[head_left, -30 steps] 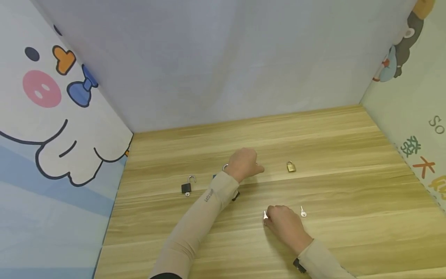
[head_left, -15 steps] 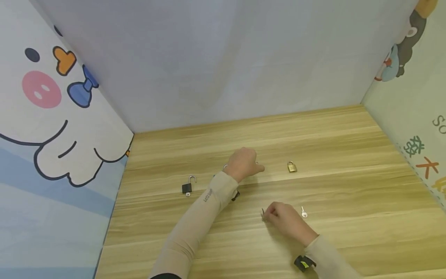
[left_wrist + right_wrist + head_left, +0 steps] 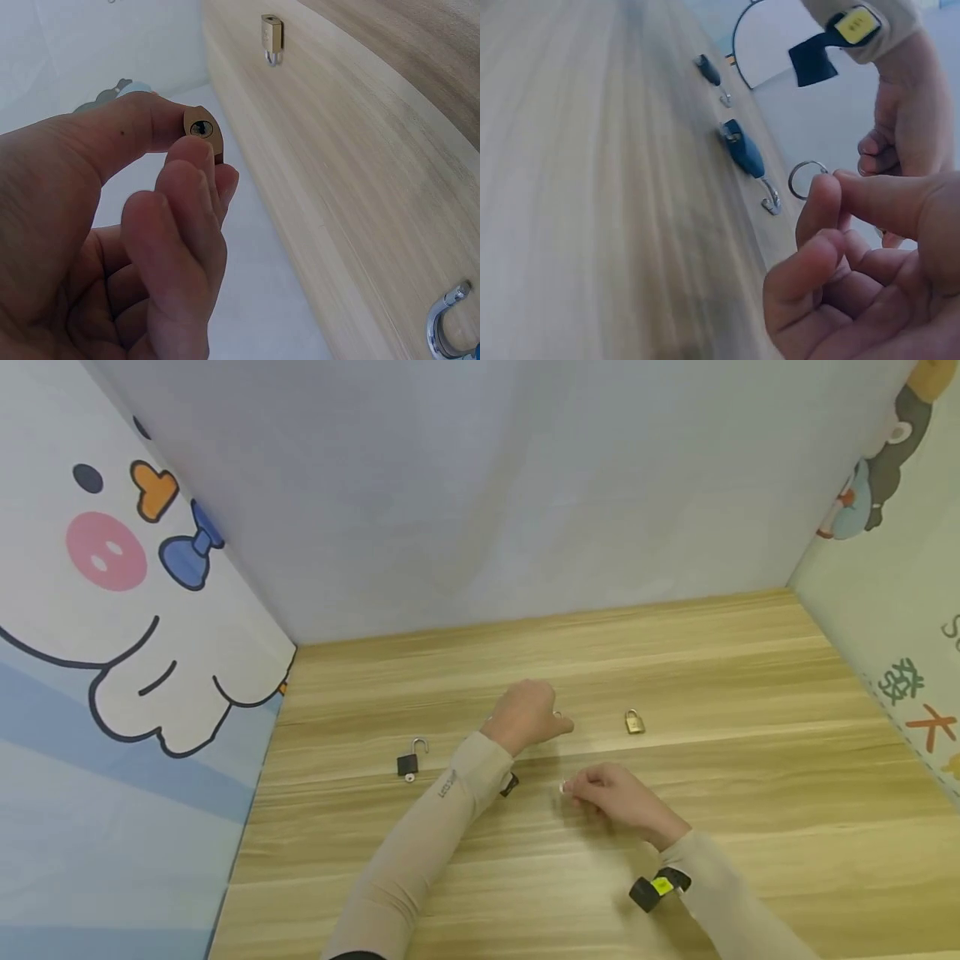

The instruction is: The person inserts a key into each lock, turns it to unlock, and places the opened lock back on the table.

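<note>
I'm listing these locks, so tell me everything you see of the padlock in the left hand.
The padlock has a brass-coloured metallic body. Its end, with a round greyish core and dark keyhole, no key inserted, faces the left wrist camera. The left hand pinches it above the table. The shackle isn't clear enough to judge open or locked.

Right-hand wall bears a dark-green 發, an orange 大 and a grey S, while the left sleeve carries small dark lettering beginning, as far as I can make out, "Lets".
</note>
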Demonstrator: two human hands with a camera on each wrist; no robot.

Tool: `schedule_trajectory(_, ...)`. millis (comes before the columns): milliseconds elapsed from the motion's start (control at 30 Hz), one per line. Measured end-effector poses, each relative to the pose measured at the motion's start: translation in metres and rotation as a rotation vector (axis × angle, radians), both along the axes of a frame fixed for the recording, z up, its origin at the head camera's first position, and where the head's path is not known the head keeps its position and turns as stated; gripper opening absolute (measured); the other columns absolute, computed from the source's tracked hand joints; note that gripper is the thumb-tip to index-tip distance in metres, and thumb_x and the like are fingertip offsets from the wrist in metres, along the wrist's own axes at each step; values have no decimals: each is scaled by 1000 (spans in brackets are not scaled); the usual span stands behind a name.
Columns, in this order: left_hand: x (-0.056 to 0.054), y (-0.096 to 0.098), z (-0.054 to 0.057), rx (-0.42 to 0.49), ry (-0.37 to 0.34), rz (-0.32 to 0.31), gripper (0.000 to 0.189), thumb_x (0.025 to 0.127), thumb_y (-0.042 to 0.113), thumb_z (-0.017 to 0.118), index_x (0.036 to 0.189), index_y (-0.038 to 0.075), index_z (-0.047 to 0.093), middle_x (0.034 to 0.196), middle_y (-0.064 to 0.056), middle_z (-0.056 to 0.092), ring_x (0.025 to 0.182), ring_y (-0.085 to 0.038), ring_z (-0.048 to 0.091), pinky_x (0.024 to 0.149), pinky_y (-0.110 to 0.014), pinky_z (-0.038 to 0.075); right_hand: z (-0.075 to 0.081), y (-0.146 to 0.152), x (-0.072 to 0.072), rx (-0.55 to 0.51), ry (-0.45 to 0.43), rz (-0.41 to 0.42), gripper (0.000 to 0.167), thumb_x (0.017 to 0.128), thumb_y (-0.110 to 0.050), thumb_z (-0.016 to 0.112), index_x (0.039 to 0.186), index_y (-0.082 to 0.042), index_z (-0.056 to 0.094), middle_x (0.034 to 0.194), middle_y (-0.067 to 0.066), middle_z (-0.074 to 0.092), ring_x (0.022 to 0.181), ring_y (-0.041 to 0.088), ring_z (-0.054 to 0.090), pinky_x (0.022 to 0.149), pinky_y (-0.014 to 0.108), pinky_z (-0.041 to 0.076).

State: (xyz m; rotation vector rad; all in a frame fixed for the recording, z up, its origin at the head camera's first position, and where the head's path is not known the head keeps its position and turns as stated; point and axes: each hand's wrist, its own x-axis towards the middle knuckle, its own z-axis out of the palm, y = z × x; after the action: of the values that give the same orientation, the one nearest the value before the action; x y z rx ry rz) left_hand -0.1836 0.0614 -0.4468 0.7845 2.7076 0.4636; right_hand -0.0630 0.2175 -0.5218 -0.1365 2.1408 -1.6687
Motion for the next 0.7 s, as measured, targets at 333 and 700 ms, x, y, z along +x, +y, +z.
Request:
schedule_trajectory(333,1,-3,3,5,-23,-13,51,88,34,74,56,17,39,45,9,30,40,-3,24,39,-18,23,10,-3,-28,-181,-95,-19,32,103,-14,54,98,17,61,83,12,60,62,11,50,53,22,46)
schedule_trajectory(700,2,-5,6,-27,8,-29,50,88,33,73,57,17,37,47,9,28,42,-4,23,41,-19,22,14,-2,-41,-278,-150,-42,28,102,-10,54,103,18,61,84,8,58,67,11,51,54,21,47)
